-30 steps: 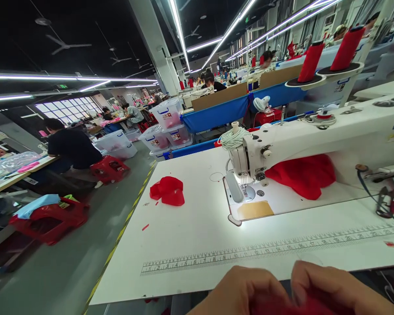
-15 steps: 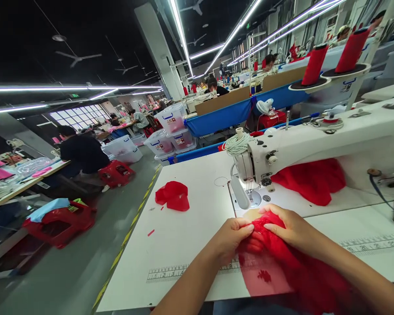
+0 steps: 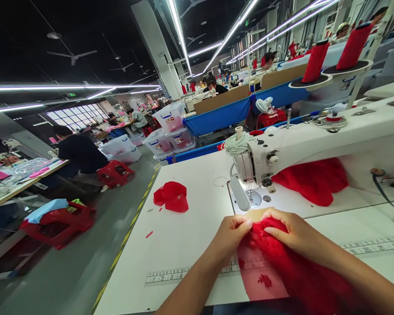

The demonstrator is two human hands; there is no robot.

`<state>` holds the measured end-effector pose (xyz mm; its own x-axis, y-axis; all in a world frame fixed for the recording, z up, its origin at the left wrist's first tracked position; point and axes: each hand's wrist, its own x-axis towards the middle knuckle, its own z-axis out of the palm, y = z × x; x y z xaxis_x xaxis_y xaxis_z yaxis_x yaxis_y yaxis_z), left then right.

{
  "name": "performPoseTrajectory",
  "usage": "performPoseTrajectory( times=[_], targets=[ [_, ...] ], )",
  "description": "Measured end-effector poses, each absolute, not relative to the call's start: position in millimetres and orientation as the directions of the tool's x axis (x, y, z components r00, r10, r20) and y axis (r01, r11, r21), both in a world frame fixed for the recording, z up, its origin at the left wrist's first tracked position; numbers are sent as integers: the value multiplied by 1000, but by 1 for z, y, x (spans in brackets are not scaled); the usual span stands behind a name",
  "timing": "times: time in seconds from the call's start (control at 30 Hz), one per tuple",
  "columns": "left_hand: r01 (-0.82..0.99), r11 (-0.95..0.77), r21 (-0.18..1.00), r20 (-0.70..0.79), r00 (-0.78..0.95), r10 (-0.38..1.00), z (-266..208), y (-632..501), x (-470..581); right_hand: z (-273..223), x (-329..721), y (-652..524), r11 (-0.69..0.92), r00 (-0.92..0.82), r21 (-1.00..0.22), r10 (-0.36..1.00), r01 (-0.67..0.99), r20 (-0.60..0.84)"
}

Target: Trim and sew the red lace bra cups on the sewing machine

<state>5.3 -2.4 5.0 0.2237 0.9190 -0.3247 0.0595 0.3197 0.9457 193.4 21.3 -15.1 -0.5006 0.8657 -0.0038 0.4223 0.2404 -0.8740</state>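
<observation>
Head view: left hand [image 3: 231, 234] and right hand [image 3: 290, 232] both pinch the red fabric [image 3: 282, 267] just short of the sewing machine [image 3: 315, 144]. White table [image 3: 190, 245] lies bare leftward to its edge; an aisle runs beyond.

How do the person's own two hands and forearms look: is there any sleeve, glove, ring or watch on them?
Both forearms are bare as far as the picture shows; no sleeve is visible. The left hand and the right hand wear no gloves. I see no ring, watch or bracelet. The fingernails on the fingers look short and unpainted.

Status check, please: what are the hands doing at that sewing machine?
Left hand and right hand pinch red fabric before the presser foot. Nothing between.
</observation>
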Motion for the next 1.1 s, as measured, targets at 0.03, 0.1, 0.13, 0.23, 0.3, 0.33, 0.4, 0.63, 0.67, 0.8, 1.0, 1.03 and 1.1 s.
performPoseTrajectory(
  times=[0.03,0.1,0.13,0.23,0.3,0.33,0.4,0.63,0.67,0.8,1.0,1.03,1.1],
  targets=[
    [63,317,946,-323,230,918,5,-3,5,-14,193,21,241,-501,-874,865,421,-3],
    [67,317,946,-323,252,912,6,-3,4,-10,194,19,241,-503,-878,864,413,1],
    [65,318,946,-324,259,910,7,-4,3,-8,194,18,246,-504,-880,864,407,8],
    [25,324,946,-318,268,909,7,-4,1,-7,196,18,282,-510,-867,859,411,37],
    [-21,335,942,-317,272,909,7,-5,1,-10,197,17,320,-504,-836,862,446,61],
    [-45,352,935,-327,276,904,7,-5,2,-12,197,16,351,-479,-806,872,477,97],
    [-94,403,910,-366,271,890,7,-8,5,-17,195,11,454,-376,-691,885,563,275],
    [-185,433,882,-397,200,896,15,-22,19,-14,182,-22,645,-228,-396,667,653,709],
    [-178,419,890,-386,192,902,16,-23,20,-13,181,-25,638,-214,-388,660,665,720],
    [-120,355,927,-331,184,926,16,-28,23,-12,179,-31,620,-202,-382,666,685,718],
    [114,173,978,-190,153,970,11,-33,29,-13,182,-31,559,-210,-400,735,726,645],
    [153,155,976,-177,146,973,10,-33,29,-12,183,-30,528,-168,-455,764,717,623],
    [185,158,970,-183,127,975,9,-31,28,-8,188,-31,470,-79,-616,830,633,553]
  ],
)
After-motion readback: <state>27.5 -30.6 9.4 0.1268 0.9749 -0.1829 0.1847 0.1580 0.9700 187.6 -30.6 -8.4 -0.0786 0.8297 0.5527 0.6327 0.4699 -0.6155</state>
